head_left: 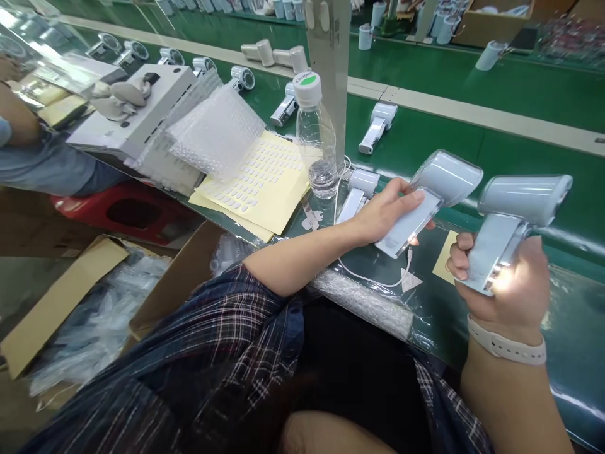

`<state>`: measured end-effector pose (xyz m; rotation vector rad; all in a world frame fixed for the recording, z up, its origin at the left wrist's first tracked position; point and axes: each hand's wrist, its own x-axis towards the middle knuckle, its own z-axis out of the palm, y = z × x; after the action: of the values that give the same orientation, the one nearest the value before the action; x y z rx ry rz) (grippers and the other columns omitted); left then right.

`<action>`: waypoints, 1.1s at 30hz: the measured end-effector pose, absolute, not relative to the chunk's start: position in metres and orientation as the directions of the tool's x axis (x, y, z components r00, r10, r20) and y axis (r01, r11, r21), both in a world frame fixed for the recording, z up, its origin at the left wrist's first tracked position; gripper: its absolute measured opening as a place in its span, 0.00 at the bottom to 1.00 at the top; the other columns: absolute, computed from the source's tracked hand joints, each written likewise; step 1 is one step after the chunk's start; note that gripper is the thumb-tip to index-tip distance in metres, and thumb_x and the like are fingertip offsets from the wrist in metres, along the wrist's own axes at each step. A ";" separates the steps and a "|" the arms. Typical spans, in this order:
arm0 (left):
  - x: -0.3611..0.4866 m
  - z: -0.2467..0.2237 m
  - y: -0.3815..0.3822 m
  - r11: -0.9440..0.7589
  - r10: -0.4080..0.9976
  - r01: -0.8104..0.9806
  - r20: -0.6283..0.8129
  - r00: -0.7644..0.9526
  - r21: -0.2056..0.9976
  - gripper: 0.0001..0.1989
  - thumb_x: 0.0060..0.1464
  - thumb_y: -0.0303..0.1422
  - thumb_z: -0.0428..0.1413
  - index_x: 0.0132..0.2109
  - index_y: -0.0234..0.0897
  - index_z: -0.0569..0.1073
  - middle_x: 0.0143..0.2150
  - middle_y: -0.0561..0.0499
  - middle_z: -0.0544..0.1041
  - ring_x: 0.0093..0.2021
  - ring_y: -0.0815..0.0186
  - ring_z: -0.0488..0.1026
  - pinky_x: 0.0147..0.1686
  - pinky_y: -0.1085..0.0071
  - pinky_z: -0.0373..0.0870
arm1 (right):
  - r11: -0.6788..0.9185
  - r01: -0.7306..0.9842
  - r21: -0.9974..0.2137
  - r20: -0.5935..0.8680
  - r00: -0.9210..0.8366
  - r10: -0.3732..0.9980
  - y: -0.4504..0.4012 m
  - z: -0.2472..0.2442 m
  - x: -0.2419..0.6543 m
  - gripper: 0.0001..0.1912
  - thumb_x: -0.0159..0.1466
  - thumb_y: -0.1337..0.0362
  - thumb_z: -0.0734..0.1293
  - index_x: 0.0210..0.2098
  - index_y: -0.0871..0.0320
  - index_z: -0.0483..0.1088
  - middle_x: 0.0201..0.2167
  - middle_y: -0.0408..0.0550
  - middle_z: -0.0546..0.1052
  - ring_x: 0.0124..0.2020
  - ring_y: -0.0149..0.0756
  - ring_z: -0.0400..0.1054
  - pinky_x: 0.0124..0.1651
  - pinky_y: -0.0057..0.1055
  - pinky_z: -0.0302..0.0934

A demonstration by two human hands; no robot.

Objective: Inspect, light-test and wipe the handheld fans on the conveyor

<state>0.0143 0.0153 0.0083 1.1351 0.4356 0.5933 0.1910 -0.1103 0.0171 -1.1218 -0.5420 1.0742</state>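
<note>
My left hand [385, 211] grips the handle of a pale blue-grey hair dryer [447, 176] that rests on the green belt. My right hand [513, 284] holds a second, alike hair dryer [524, 202] upright by its handle, lifted off the belt; a bright light shines at the handle's lower end. A white watch strap circles my right wrist. A third dryer [357, 192] lies just left of my left hand. A white cable [378, 280] runs across the belt below my left hand.
A nearly empty water bottle [316, 135] stands by a white post. Yellow sticker sheets [262, 186] and bubble wrap [215, 129] lie to its left. More dryers [378, 126] lie along the green conveyor [520, 82]. Another person's arm [19, 123] is at far left. Open cardboard boxes [89, 302] sit below.
</note>
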 end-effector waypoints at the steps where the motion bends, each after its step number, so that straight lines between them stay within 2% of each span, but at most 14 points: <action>1: 0.015 0.008 0.014 0.314 0.624 -0.236 -0.012 0.782 0.919 0.32 0.60 0.63 0.59 0.49 0.45 0.55 0.38 0.50 0.83 0.28 0.60 0.80 0.33 0.61 0.75 | 0.045 -0.412 -0.910 -0.149 0.427 0.892 -0.111 0.018 0.191 0.26 0.62 0.36 0.73 0.38 0.53 0.79 0.32 0.50 0.77 0.26 0.39 0.71 0.20 0.35 0.63; 3: 0.014 0.009 0.013 0.333 0.585 -0.274 0.031 0.810 0.902 0.31 0.59 0.63 0.59 0.49 0.46 0.55 0.38 0.51 0.83 0.29 0.60 0.81 0.34 0.61 0.77 | 0.072 -0.382 -0.921 -0.121 0.459 0.880 -0.114 0.020 0.187 0.27 0.64 0.35 0.73 0.41 0.52 0.83 0.39 0.53 0.80 0.37 0.46 0.78 0.29 0.41 0.74; 5: 0.010 0.012 0.010 0.349 0.553 -0.291 0.055 0.831 0.891 0.31 0.59 0.62 0.59 0.51 0.46 0.56 0.38 0.52 0.83 0.31 0.59 0.83 0.35 0.61 0.78 | 0.100 -0.352 -0.931 -0.077 0.455 0.887 -0.118 0.022 0.181 0.22 0.66 0.39 0.74 0.42 0.50 0.84 0.41 0.52 0.81 0.42 0.49 0.80 0.36 0.46 0.79; 9: -0.004 0.027 0.001 0.310 0.535 -0.283 0.079 0.841 0.908 0.29 0.61 0.59 0.62 0.53 0.47 0.59 0.39 0.54 0.81 0.36 0.59 0.83 0.36 0.64 0.76 | 0.183 -0.284 -0.941 0.048 0.423 0.905 -0.126 0.028 0.169 0.17 0.66 0.44 0.74 0.41 0.49 0.85 0.38 0.52 0.84 0.37 0.53 0.81 0.31 0.51 0.79; 12: -0.009 0.035 -0.005 0.293 0.531 -0.318 0.123 0.839 0.902 0.29 0.59 0.57 0.65 0.53 0.47 0.61 0.37 0.54 0.78 0.36 0.62 0.81 0.36 0.65 0.75 | 0.240 -0.257 -0.936 0.091 0.480 0.872 -0.131 0.029 0.167 0.13 0.64 0.48 0.75 0.41 0.47 0.86 0.41 0.53 0.85 0.39 0.58 0.82 0.33 0.57 0.80; 15: -0.007 0.037 -0.005 0.365 0.525 -0.333 0.103 0.845 0.870 0.30 0.57 0.53 0.69 0.55 0.46 0.64 0.41 0.52 0.79 0.41 0.62 0.81 0.43 0.63 0.77 | 0.244 -0.278 -0.929 0.061 0.535 0.843 -0.131 0.029 0.168 0.09 0.64 0.51 0.75 0.38 0.47 0.84 0.40 0.52 0.84 0.41 0.57 0.81 0.38 0.59 0.79; 17: -0.004 0.036 -0.003 0.442 0.500 -0.323 0.069 0.863 0.837 0.33 0.53 0.52 0.72 0.55 0.44 0.66 0.45 0.49 0.79 0.46 0.60 0.81 0.49 0.60 0.78 | 0.195 -0.330 -0.924 0.005 0.499 0.866 -0.127 0.032 0.169 0.14 0.63 0.49 0.74 0.41 0.49 0.85 0.39 0.53 0.82 0.39 0.54 0.79 0.40 0.58 0.78; 20: 0.000 0.034 -0.002 0.508 0.454 -0.296 0.040 0.890 0.809 0.36 0.47 0.50 0.76 0.54 0.39 0.71 0.44 0.49 0.77 0.46 0.60 0.79 0.52 0.60 0.78 | 0.136 -0.376 -0.916 -0.040 0.424 0.905 -0.123 0.040 0.168 0.22 0.59 0.46 0.74 0.45 0.52 0.85 0.31 0.50 0.76 0.32 0.46 0.71 0.33 0.49 0.73; 23: 0.002 0.031 -0.002 0.481 0.473 -0.289 0.032 0.880 0.827 0.35 0.45 0.53 0.77 0.51 0.38 0.73 0.39 0.52 0.74 0.39 0.65 0.76 0.45 0.64 0.76 | 0.126 -0.394 -0.910 -0.045 0.396 0.917 -0.122 0.045 0.168 0.15 0.59 0.47 0.72 0.36 0.50 0.80 0.26 0.47 0.72 0.27 0.42 0.66 0.27 0.42 0.65; 25: 0.004 0.027 -0.002 0.454 0.501 -0.295 0.033 0.865 0.841 0.35 0.47 0.60 0.73 0.48 0.38 0.74 0.39 0.51 0.74 0.37 0.67 0.74 0.41 0.66 0.74 | 0.130 -0.407 -0.904 -0.050 0.403 0.914 -0.123 0.045 0.168 0.13 0.61 0.48 0.70 0.32 0.50 0.77 0.26 0.47 0.73 0.27 0.43 0.67 0.27 0.41 0.64; 28: 0.010 0.020 0.001 0.457 0.545 -0.310 0.013 0.838 0.834 0.34 0.54 0.65 0.65 0.45 0.38 0.74 0.39 0.49 0.77 0.38 0.65 0.76 0.41 0.64 0.75 | 0.119 -0.418 -0.901 -0.078 0.425 0.902 -0.124 0.042 0.170 0.15 0.61 0.48 0.69 0.35 0.52 0.79 0.28 0.49 0.75 0.28 0.43 0.68 0.27 0.42 0.64; 31: 0.012 0.015 0.005 0.470 0.586 -0.309 -0.030 0.810 0.827 0.29 0.61 0.61 0.62 0.47 0.38 0.74 0.41 0.47 0.79 0.44 0.60 0.79 0.46 0.61 0.78 | 0.125 -0.453 -0.883 -0.094 0.431 0.897 -0.124 0.040 0.174 0.15 0.59 0.48 0.73 0.37 0.52 0.80 0.33 0.49 0.76 0.30 0.42 0.69 0.26 0.40 0.64; 33: 0.011 0.013 0.008 0.440 0.608 -0.317 -0.019 0.794 0.840 0.25 0.59 0.55 0.66 0.49 0.39 0.74 0.44 0.48 0.80 0.49 0.58 0.80 0.52 0.60 0.78 | 0.144 -0.458 -0.877 -0.082 0.438 0.895 -0.124 0.039 0.177 0.15 0.57 0.49 0.76 0.38 0.51 0.81 0.34 0.47 0.75 0.31 0.43 0.71 0.26 0.40 0.65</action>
<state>0.0111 0.0081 0.0135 0.9542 0.3419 0.5881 0.1766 -0.1243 0.0392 -1.0028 -0.5332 1.0447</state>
